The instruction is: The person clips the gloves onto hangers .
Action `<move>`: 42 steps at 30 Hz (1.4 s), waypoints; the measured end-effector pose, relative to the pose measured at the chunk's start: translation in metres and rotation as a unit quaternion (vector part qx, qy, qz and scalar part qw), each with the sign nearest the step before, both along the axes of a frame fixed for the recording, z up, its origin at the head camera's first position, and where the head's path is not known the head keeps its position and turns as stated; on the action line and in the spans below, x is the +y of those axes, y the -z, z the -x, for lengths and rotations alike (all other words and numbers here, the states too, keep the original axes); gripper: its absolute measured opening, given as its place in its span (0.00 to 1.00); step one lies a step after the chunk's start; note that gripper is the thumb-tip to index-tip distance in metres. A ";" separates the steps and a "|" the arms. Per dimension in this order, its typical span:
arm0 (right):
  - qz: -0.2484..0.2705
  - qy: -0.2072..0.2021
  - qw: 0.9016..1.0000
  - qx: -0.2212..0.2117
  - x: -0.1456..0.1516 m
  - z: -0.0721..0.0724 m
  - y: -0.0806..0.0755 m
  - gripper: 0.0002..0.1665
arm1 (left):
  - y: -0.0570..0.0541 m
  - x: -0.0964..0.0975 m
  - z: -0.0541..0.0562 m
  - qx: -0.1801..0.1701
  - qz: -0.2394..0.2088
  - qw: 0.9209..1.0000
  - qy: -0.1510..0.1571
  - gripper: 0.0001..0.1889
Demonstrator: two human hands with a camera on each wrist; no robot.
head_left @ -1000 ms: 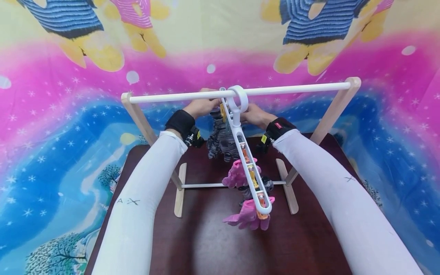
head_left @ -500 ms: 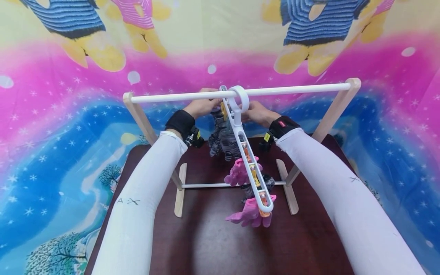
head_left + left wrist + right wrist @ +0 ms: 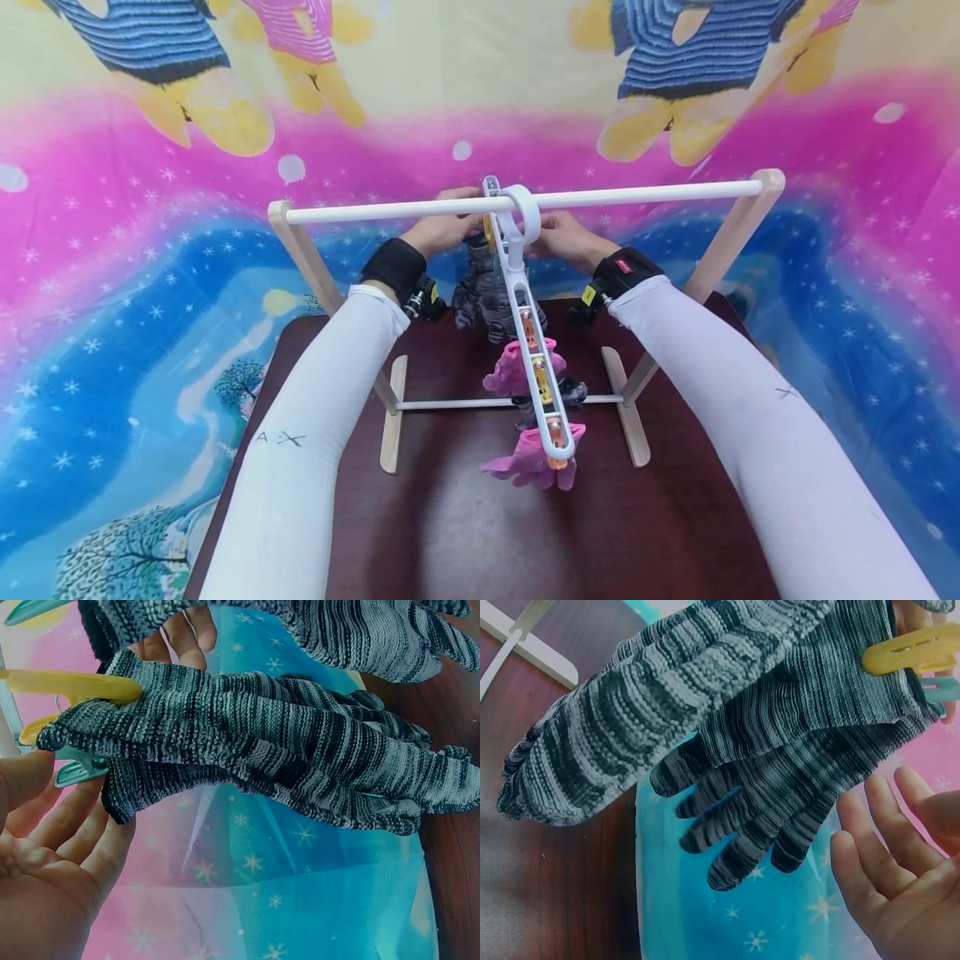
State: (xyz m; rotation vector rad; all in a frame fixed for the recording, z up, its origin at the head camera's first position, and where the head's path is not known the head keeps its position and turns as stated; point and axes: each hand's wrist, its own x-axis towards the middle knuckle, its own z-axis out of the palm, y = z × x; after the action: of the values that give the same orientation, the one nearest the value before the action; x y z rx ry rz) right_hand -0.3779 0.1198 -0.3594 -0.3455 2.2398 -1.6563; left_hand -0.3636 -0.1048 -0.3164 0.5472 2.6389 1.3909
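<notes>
A white hanger (image 3: 519, 287) with clips hangs by its ring from the bar. Grey-and-black striped knit gloves (image 3: 487, 292) hang from its far half. My left hand (image 3: 447, 232) pinches the cuff corner of one striped glove (image 3: 225, 724) between thumb and fingers, beside a yellow clip (image 3: 97, 686) and a teal clip (image 3: 81, 771). My right hand (image 3: 568, 240) is on the other side of the hanger. In the right wrist view its fingers (image 3: 889, 832) are loosely bent, just below the glove cuff, holding nothing that shows.
The white bar (image 3: 637, 197) rests on wooden side posts (image 3: 731, 237), standing on a dark red table (image 3: 480, 533). On the hanger's near half, pink gloves (image 3: 513, 371) and a striped glove (image 3: 527, 414) hang from orange and yellow clips. A printed cloth (image 3: 862, 292) surrounds the table.
The hanger has turned slightly: its near end swings left and its far end rises a little. My right hand has shifted slightly right and upward. My left hand stays almost in place.
</notes>
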 end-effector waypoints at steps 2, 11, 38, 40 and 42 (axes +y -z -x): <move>0.002 0.001 1.000 0.003 0.000 -0.001 -0.001 0.19 | 0.000 0.000 -0.001 -0.002 -0.005 1.000 0.000 0.26; 0.019 0.013 1.000 -0.007 0.000 -0.005 -0.002 0.21 | 0.000 -0.001 -0.003 -0.004 -0.024 1.000 -0.013 0.25; 0.000 0.002 1.000 -0.005 0.016 -0.031 -0.004 0.25 | 0.004 -0.021 -0.035 0.061 0.059 0.992 -0.097 0.21; -0.011 0.002 1.000 0.005 0.018 -0.033 -0.001 0.25 | 0.005 -0.021 -0.037 0.068 0.059 0.992 -0.094 0.20; -0.032 -0.002 0.999 0.020 0.019 -0.035 0.001 0.25 | 0.006 -0.020 -0.040 0.074 0.067 0.991 -0.089 0.20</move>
State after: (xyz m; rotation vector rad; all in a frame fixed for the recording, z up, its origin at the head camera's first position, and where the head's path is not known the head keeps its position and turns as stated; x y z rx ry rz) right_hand -0.3430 0.1389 -0.3604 -0.3693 2.3135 -1.5862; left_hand -0.3234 -0.1253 -0.3227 0.4244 2.9385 1.2481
